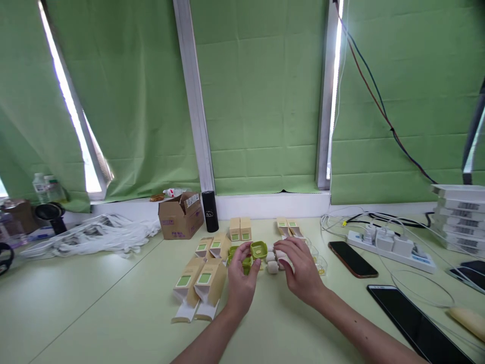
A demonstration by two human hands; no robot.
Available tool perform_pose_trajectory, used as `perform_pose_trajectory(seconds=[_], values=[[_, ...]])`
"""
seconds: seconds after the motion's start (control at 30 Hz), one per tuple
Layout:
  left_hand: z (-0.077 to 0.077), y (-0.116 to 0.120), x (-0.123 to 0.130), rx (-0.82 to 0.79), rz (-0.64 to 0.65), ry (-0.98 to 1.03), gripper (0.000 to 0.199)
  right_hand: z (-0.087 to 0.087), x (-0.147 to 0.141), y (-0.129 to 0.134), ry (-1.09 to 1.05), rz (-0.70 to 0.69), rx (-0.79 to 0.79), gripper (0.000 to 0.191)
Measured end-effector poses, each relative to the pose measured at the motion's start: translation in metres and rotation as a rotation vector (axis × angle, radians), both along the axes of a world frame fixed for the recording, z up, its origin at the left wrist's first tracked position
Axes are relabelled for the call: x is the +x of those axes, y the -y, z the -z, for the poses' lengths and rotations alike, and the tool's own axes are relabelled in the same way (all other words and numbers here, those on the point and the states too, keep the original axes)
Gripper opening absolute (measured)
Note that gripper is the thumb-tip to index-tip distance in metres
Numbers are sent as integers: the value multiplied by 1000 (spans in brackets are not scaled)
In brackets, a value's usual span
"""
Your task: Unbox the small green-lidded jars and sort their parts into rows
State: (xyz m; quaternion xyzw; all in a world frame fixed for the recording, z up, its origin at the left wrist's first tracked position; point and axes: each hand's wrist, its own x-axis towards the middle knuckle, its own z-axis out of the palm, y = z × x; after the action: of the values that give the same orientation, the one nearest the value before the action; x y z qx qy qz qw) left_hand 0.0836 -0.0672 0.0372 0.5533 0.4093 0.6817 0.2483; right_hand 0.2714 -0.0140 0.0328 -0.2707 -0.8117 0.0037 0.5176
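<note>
My left hand (242, 283) is closed on a small green square cup (259, 249), pinched between thumb and fingers and tilted toward me. More green cups lie behind and beside this hand, partly hidden by it. My right hand (303, 270) curls over a group of small white cylinders (272, 267), thumb and fingers around one of them; its fingers cover part of the group. Clear plastic pieces (321, 265) lie just beyond the right hand. Left of my left hand stand several cream cartons (210, 278) with green windows, the nearest with flaps hanging open.
Further back are more cream cartons (240, 229), a brown cardboard box (181, 216) and a black cylinder (209, 211). On the right lie a phone (353, 259), a tablet (413, 318), and a power strip (394, 250) with cables. Bundled white cables (98, 235) lie at left.
</note>
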Motion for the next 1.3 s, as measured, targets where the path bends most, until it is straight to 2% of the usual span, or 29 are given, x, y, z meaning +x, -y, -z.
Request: perform_pose_trajectory(seconds=[0.17,0.3,0.43,0.63,0.8,1.03,1.17,1.3], values=[[2,2,4,15,108,18,54,16,-6,16,-4,-89,18,57],[-1,4,7,-31,176,29,51,16,-12,24,-24,-99,10,67],[-2,4,11,-80,227,-19,47,14,-15,26,-88,-74,18,65],[5,6,17,-115,368,-145,45,17,-17,24,-155,-97,-75,46],[1,7,15,-97,262,-227,44,16,-15,24,-224,-128,-204,39],[-1,5,7,36,-43,-373,34,11,-11,28,-245,-197,-252,38],[-2,6,6,95,-112,-483,23,13,-9,27,-226,-210,-230,41],[-2,5,6,126,-125,-483,16,16,-8,25,-202,-206,-197,44]])
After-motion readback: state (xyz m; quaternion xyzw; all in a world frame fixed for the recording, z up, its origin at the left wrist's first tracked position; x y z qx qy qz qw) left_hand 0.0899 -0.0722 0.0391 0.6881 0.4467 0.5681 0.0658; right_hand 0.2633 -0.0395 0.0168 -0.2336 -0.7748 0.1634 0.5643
